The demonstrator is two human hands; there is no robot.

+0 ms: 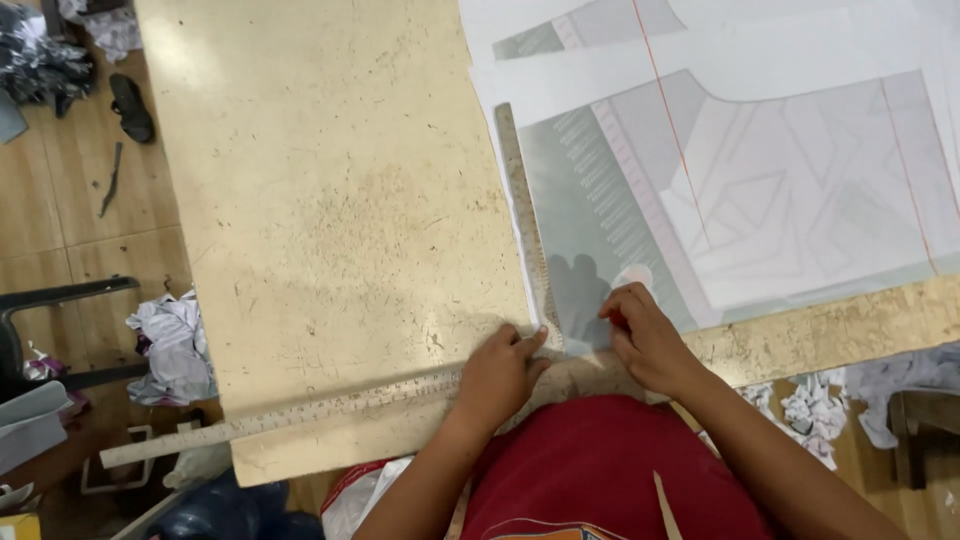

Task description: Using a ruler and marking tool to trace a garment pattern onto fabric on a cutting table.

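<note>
Closest to us is our red shirt (600, 465), and just past it our two hands rest at the near edge of the table (330, 200). Its top is a worn, yellowish board, scratched and speckled, standing on a wood-look tiled floor (70, 210) littered with fabric scraps (175, 345) and a dark sandal (131, 107). Our left hand (500, 375) presses fingers flat on the corner of an L-shaped square (525, 215), a pale, graduated rule with one arm running along the table's edge and the other up the fabric's border. Our right hand (648, 338) pinches a small red chalk (618, 320) against the fabric (780, 190), a thin grey and white cloth with faint geometric print and red lines, spread flat over the right half.
</note>
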